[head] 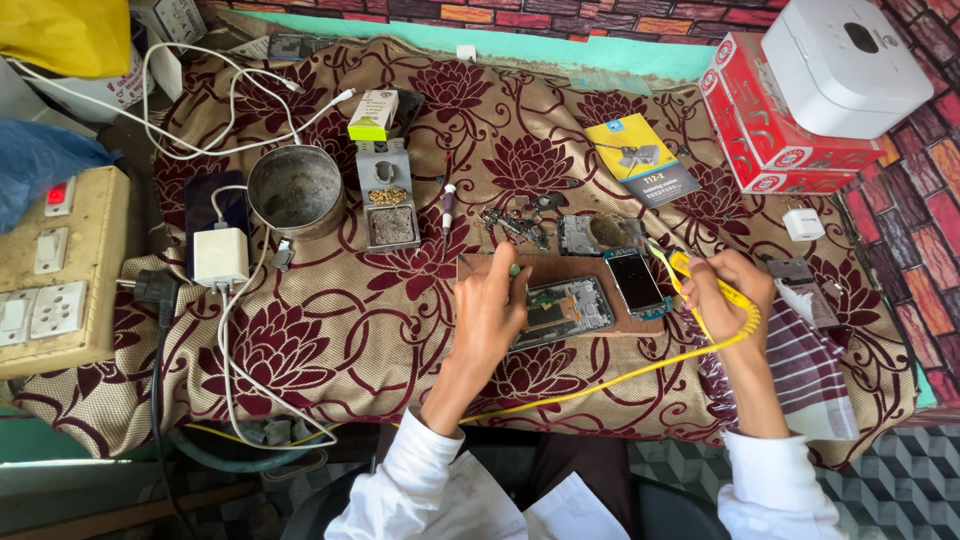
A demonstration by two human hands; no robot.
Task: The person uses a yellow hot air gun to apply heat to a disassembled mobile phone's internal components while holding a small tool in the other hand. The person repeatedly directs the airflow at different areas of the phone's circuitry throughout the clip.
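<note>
Yellow-corded soldering iron gripped in right hand, left hand pinching one opened phone, two hands

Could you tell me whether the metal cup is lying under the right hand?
No, the metal cup stands far off to the left beside a white charger, while the right hand holds a yellow-corded tool.

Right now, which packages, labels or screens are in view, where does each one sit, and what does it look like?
Red boxes: stacked at top right, rectangular, red with white round marks.
White case: on top of the red boxes, rounded, with a dark oval spot.
Booklet: right of centre, flat, yellow and blue with a pictured tool.
Small carton: upper middle, white with a yellow-green end.
Phone screen: beside the right hand, small, blue-rimmed, dark.
</note>
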